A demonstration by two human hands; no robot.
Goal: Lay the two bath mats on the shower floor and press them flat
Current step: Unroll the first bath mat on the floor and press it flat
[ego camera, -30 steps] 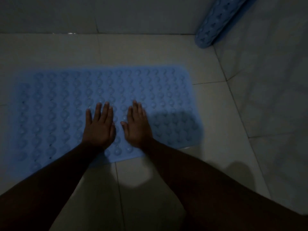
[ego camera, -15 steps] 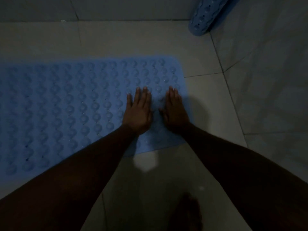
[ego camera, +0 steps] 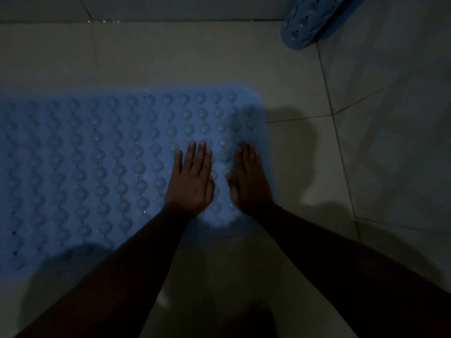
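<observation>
Both palms, left hand [ego camera: 191, 182] and right hand [ego camera: 249, 179], lie flat, slightly apart, on the blue mat [ego camera: 97, 154]; the rolled mat [ego camera: 302, 25], upper right, could get forgotten.

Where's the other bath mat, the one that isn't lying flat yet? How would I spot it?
Start at the big blue mat spread on the floor tiles, where both hands are pressing. Look past its right end to the far right corner, where floor meets wall. The rolled mat leans there: same blue and bumpy, but curled into a tube, with nobody touching it.
</observation>
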